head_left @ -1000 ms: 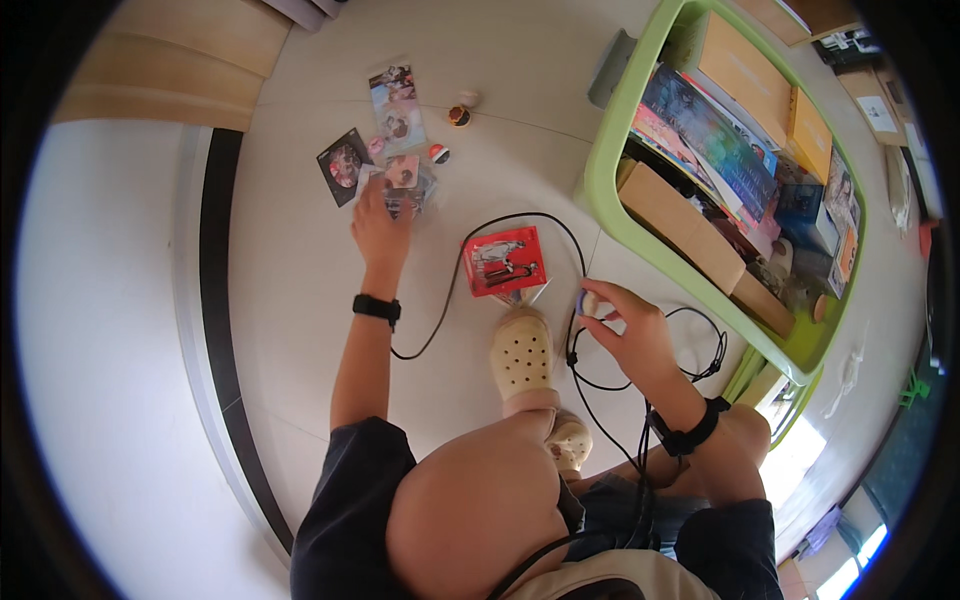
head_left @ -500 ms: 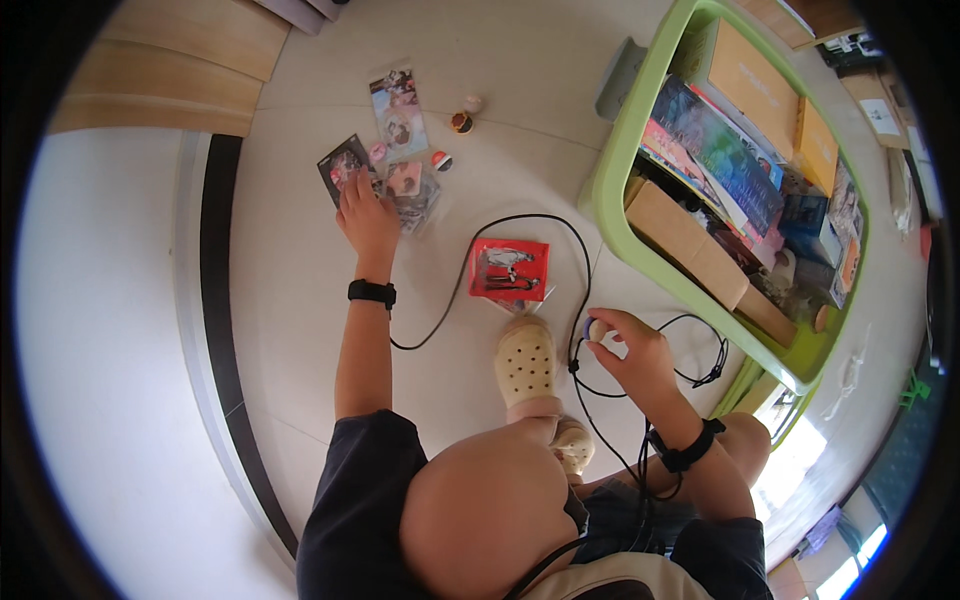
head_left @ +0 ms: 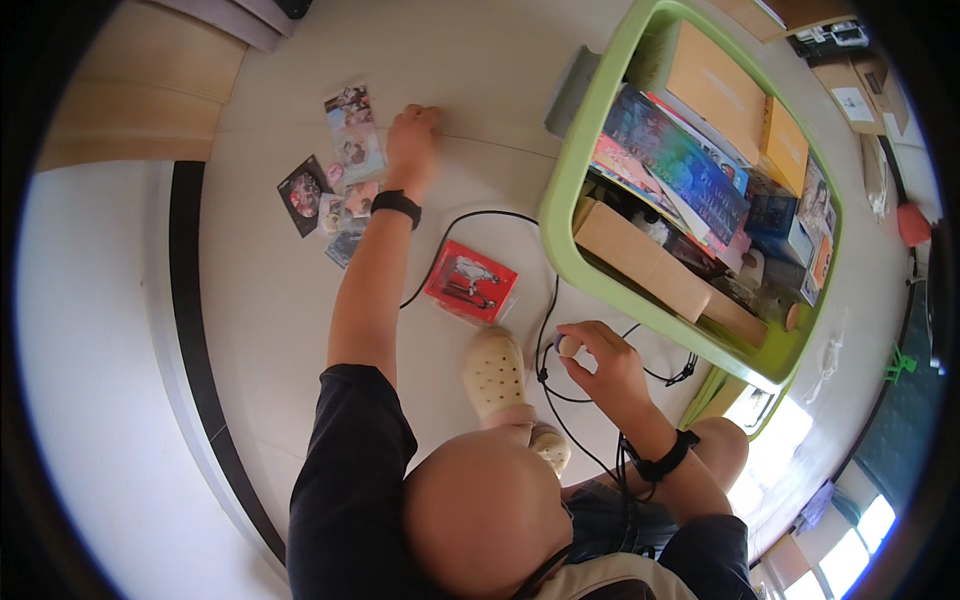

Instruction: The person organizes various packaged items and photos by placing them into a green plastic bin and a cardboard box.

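**Left hand reaching far across the floor, right hand pinching a small round piece**

Person crouches on a pale tiled floor [head_left: 300, 330]. The left hand [head_left: 412, 140] is stretched well forward, knuckles up, fingers curled down onto the floor. What lies under the fingertips is hidden, so whether they grip anything cannot be told. A black wristband [head_left: 397, 206] sits just behind the hand.

Just left of those fingers lies a tall glossy photo card in a clear sleeve [head_left: 352, 130]. Further left and nearer the body is a loose cluster of small cards and round badges [head_left: 335, 208], with a dark square card showing a disc [head_left: 302, 194] at its outer edge. They lie flat and face up, side by side, probably spread so each can be seen.

The right hand [head_left: 600, 365] hovers near the body, thumb and fingertips closed on a small pale round object [head_left: 568, 346], held up off the floor. A thin black cable [head_left: 545, 310] loops on the floor just beneath and beside these fingers.

Between the two hands lies a flat red packet with a printed figure [head_left: 470, 281], touching neither. A cream perforated clog [head_left: 493, 372] rests just left of the right fingers. Beyond the right fingers stands a lime-green plastic bin [head_left: 560, 200], packed with books and boxes.
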`<action>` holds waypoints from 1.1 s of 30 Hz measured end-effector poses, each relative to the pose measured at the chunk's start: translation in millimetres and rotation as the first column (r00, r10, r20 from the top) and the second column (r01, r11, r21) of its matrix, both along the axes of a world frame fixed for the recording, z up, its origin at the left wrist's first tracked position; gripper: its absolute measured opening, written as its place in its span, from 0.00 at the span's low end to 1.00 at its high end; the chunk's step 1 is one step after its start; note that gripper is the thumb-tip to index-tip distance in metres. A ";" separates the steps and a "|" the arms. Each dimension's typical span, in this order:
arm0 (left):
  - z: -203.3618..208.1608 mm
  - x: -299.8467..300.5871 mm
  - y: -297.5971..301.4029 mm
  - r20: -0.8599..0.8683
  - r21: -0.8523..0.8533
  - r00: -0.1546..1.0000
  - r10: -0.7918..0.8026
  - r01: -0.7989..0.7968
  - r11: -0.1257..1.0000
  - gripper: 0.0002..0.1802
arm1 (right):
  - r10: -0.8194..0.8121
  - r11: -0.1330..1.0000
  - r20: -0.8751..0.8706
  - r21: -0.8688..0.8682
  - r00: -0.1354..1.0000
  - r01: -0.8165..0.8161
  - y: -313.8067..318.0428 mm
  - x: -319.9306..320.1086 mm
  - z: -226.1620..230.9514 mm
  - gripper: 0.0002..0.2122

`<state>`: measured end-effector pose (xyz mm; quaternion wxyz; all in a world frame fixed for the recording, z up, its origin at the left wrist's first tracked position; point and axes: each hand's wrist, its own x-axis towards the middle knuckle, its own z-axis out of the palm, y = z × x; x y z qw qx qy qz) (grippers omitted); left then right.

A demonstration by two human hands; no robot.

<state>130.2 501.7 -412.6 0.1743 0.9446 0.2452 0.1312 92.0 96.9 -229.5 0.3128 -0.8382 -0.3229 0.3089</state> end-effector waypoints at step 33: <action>202.2 -155.0 -153.5 0.377 -0.919 0.911 -0.165 0.390 0.055 0.24 | -0.291 0.838 -0.249 0.400 0.924 0.372 68.9 -28.8 33.4 0.23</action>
